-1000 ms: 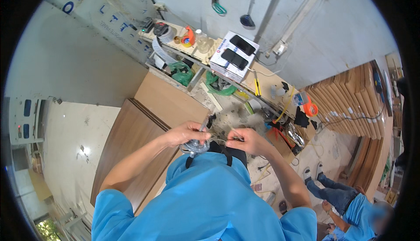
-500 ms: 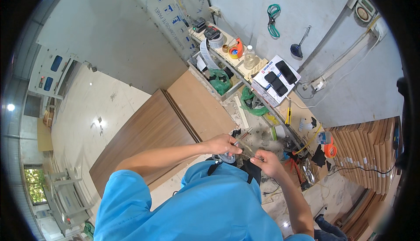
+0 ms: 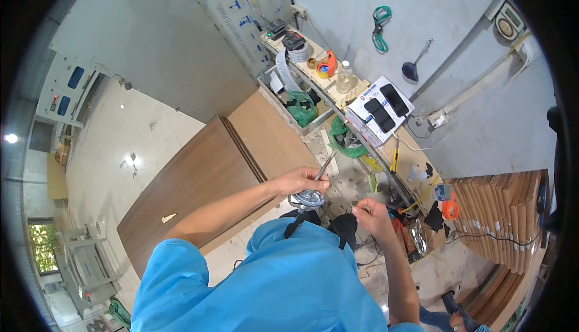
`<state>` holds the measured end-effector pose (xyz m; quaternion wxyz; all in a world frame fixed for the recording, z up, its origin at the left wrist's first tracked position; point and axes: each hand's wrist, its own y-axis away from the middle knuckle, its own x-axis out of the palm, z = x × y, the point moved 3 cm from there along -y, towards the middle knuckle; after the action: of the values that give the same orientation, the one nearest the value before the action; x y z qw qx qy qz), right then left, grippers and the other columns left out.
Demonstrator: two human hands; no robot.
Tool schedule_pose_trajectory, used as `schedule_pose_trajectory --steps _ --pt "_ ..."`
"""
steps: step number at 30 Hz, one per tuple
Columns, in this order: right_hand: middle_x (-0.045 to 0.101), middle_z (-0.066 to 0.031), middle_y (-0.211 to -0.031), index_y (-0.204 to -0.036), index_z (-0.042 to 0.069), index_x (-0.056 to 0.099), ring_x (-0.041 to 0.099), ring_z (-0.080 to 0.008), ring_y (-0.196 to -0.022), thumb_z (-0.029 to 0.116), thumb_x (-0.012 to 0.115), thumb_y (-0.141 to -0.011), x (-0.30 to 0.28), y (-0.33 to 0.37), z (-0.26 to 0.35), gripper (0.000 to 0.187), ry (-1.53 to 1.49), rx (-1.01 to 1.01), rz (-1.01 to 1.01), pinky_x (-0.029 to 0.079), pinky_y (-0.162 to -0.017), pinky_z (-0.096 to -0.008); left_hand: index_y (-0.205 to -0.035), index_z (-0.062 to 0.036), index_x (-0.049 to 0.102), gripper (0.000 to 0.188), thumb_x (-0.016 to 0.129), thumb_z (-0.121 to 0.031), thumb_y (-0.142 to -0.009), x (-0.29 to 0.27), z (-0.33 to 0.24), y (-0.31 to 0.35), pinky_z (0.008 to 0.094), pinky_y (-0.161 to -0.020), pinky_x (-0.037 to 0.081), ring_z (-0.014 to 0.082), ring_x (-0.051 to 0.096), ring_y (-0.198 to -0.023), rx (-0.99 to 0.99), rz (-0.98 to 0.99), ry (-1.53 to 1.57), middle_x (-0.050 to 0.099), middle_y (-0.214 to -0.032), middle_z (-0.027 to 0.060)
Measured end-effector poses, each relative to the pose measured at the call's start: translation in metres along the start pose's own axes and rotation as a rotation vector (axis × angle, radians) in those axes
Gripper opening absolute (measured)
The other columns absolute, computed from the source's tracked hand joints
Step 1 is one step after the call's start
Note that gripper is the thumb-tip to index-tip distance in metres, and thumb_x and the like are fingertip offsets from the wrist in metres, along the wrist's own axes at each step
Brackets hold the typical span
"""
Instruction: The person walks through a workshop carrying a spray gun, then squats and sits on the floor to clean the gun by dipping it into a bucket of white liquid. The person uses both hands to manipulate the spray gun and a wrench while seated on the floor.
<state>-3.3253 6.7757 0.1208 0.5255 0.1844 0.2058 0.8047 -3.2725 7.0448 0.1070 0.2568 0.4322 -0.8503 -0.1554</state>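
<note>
A thin rod [image 3: 326,165] leans toward one o'clock in the left hand [image 3: 303,181], whose fingers pinch its lower part, perhaps for a steady grip with the tip free. Just below them, in front of the blue shirt [image 3: 253,284], sits a round grey metal piece [image 3: 309,199]; I can't tell whether the two are joined. Past three o'clock, the right hand [image 3: 372,215] is apart, its fingers curled; whether they pinch anything I can't tell. A brown board [image 3: 193,178] lies at nine o'clock. Toward two, the bench [image 3: 408,158] carries a yellow cutter [image 3: 394,159], probably kept within reach, and a box [image 3: 363,129] with two phones [image 3: 379,115] laid flat on top, likely away from the clutter.
</note>
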Motion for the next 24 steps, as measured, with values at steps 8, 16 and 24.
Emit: schedule_pose_trajectory --steps 8,16,24 --pt "0.055 0.0034 -0.069 -0.088 0.004 0.059 0.047 -0.0043 -0.064 0.014 0.069 -0.095 0.012 -0.006 0.027 0.016 -0.001 -0.166 -0.245 0.038 -0.058 -0.0226 -0.116 -0.0033 0.068 0.031 0.061 -0.031 -0.102 0.054 -0.008 -0.023 0.0281 -0.085 0.055 0.0110 0.066 -0.095 0.114 -0.145 0.525 0.071 -0.105 0.0050" --pt "0.053 -0.0056 -0.063 -0.087 0.002 0.057 0.045 -0.0103 -0.057 0.014 0.074 -0.090 -0.001 0.002 0.032 0.021 0.365 -0.349 -0.415 0.038 -0.054 -0.0295 -0.116 -0.0008 0.067 0.032 0.061 -0.029 -0.102 0.058 -0.015 -0.014 0.0266 -0.078 0.056 0.0123 0.069 -0.089 0.093 -0.170 0.481 0.073 -0.100 0.0081" --pt "0.054 -0.0102 -0.062 -0.089 0.003 0.057 0.046 -0.0177 -0.053 0.013 0.072 -0.091 0.022 0.017 0.042 0.018 0.473 -0.437 -0.453 0.040 -0.053 -0.0327 -0.106 -0.0025 0.068 0.028 0.063 -0.030 -0.100 0.059 -0.006 -0.017 0.0275 -0.078 0.056 0.0135 0.068 -0.087 0.062 -0.231 0.591 0.072 -0.098 0.0083"
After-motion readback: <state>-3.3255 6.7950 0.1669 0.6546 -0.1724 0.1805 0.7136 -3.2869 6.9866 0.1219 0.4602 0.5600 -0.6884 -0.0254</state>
